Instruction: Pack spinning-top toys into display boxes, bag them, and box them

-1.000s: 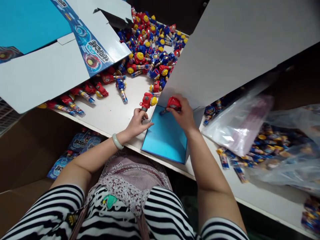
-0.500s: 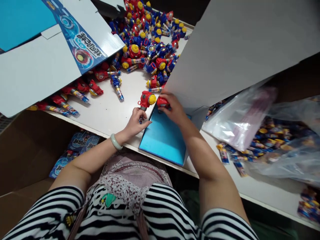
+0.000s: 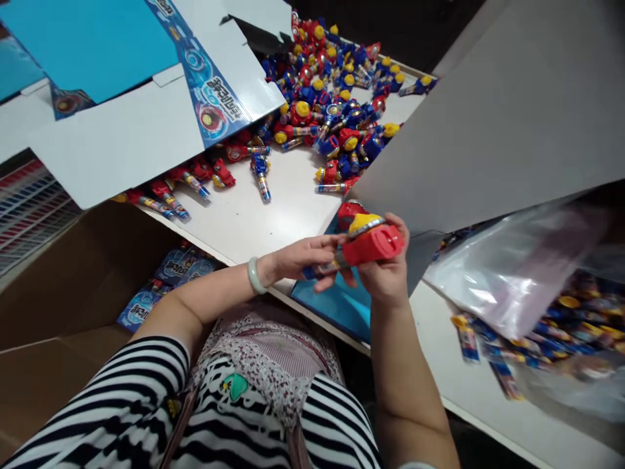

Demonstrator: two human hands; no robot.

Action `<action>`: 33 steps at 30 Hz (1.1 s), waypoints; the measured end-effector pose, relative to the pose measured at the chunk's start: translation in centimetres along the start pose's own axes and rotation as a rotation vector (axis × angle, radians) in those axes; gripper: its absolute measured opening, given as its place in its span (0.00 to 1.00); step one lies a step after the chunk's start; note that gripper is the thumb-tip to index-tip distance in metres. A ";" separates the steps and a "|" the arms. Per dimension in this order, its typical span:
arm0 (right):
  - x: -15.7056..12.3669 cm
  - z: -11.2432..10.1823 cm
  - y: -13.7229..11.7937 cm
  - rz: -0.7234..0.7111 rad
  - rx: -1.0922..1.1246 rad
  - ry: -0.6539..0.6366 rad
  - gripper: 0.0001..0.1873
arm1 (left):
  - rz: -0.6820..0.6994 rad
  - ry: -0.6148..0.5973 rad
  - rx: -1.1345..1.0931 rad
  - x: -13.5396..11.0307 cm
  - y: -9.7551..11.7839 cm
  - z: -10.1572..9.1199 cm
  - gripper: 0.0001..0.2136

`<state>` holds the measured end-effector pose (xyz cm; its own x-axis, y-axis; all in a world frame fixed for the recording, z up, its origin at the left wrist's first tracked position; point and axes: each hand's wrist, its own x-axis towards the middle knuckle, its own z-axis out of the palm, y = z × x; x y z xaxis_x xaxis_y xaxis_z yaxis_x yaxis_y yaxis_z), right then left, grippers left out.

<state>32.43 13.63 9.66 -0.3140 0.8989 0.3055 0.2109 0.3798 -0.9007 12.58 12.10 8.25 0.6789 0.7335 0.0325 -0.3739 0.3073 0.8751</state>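
A red spinning-top toy (image 3: 375,245) with a yellow top piece and a clear tube handle is held between my hands, tilted sideways above a blue-lined box (image 3: 336,301). My right hand (image 3: 385,280) grips its red body from behind and below. The fingers of my left hand (image 3: 303,255) are closed around the tube end, which they partly hide. Behind it, a second red toy (image 3: 349,213) lies at the box's far end, partly covered by the held one.
A pile of red and blue toys (image 3: 336,111) spreads across the white table (image 3: 288,198). An opened printed carton (image 3: 131,143) stands at left, a tall white flap (image 3: 488,130) at right. Beyond lies a clear plastic bag (image 3: 498,280) by many small candy tubes (image 3: 551,339).
My left hand has brought the upright red toy rightward over the box, and it now lies sideways. My right hand has left the toy inside the box and grips this one. The view has shifted.
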 end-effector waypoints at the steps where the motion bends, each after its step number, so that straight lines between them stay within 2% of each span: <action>1: -0.3 -0.5 0.2 0.000 0.007 0.080 0.44 | 0.031 0.046 0.130 0.4 0.7 -1.2 0.23; 3: -0.6 -1.5 0.8 -0.013 -0.008 0.214 0.40 | 0.142 0.298 0.433 1.6 2.6 -4.9 0.17; 5: -0.5 -1.7 1.8 -0.033 -0.074 0.306 0.40 | 0.256 0.677 0.678 4.1 4.2 -9.7 0.11; 6: -0.4 -1.3 2.5 -0.032 -0.120 0.340 0.41 | 0.248 0.765 0.791 5.8 4.6 -12.1 0.09; 7: -0.4 -0.8 3.3 -0.029 -0.167 0.369 0.41 | 0.215 0.804 0.888 7.7 4.6 -14.2 0.10; 9: -0.5 0.8 4.7 -0.023 -0.248 0.411 0.41 | 0.111 0.849 1.027 11.6 3.8 -17.0 0.15; 12: -1.2 2.4 5.7 -0.003 -0.365 0.372 0.38 | -0.034 0.930 1.112 16.2 1.5 -18.3 0.22; 14: -1.8 2.5 5.4 -0.002 -0.435 0.280 0.36 | -0.076 0.960 1.119 17.7 0.2 -18.2 0.21; 16: -2.2 1.9 4.8 -0.015 -0.468 0.220 0.35 | -0.065 0.973 1.106 17.9 -0.6 -18.3 0.16; 19: -2.5 1.2 4.5 -0.020 -0.477 0.296 0.35 | 0.015 1.012 1.035 16.6 -0.6 -19.2 0.08; 22: -2.5 1.3 5.0 -0.056 -0.413 0.389 0.35 | 0.191 1.010 1.010 13.8 0.7 -20.1 0.04; 24: -2.4 1.7 5.5 -0.100 -0.373 0.426 0.34 | 0.328 0.972 1.033 11.3 2.1 -19.9 0.04; 26: -2.3 2.1 5.7 -0.098 -0.394 0.429 0.33 | 0.423 0.927 1.045 8.6 3.8 -18.9 0.07; 28: -2.1 2.5 5.9 -0.042 -0.419 0.325 0.33 | 0.483 0.888 1.039 5.9 5.3 -17.5 0.10; 31: -1.9 2.6 6.0 0.070 -0.412 0.091 0.32 | 0.575 0.867 0.986 2.1 7.1 -15.3 0.15; 33: -1.8 2.2 5.6 0.109 -0.414 0.022 0.31 | 0.629 0.851 0.923 -0.1 8.1 -13.8 0.18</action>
<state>32.15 13.68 3.44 -0.2504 0.9414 0.2261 0.5970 0.3340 -0.7294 0.77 22.84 8.65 -0.1546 0.8374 0.5242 0.3015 -0.4653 0.8322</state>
